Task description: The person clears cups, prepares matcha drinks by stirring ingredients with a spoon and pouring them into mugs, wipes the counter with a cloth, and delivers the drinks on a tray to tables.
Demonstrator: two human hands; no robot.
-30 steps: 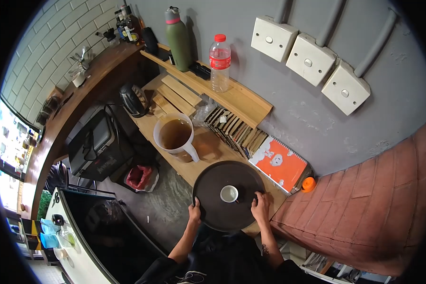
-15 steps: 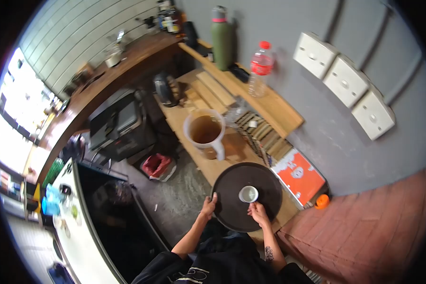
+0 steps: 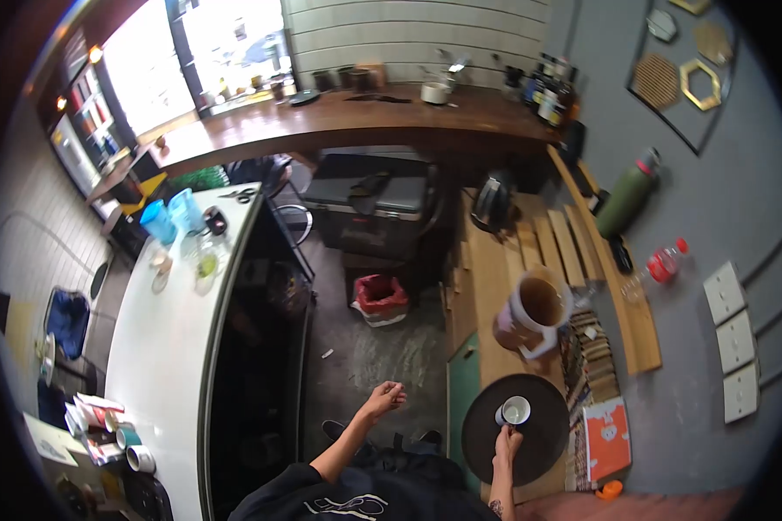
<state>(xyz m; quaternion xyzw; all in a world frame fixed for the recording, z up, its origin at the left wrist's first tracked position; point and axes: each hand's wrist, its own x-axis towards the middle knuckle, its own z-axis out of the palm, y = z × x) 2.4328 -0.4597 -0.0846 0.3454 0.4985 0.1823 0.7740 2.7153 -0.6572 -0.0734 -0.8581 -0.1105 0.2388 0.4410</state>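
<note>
A white cup [image 3: 514, 410] with a pale inside is over the round dark tray [image 3: 530, 456] on the wooden counter. My right hand [image 3: 506, 443] is closed on the cup's handle. I cannot tell whether the cup's base touches the tray. My left hand [image 3: 386, 398] hovers over the floor gap, apart from the tray, its fingers curled and no object visible in them. Beyond the tray stands a large translucent jug [image 3: 506, 326] with brown liquid in it, its handle toward me.
A white counter [image 3: 156, 347] runs along my left, with blue cups [image 3: 158, 222] at its far end. A red-lined bin [image 3: 381, 300] and a large dark cool box [image 3: 365, 208] stand ahead. At right are an orange booklet [image 3: 608, 440], a plastic bottle [image 3: 660, 265] and a green flask [image 3: 627, 198].
My view has swung left and up. My left hand has let go of the tray's rim and moved away from it. My right hand still holds the cup over the tray.
</note>
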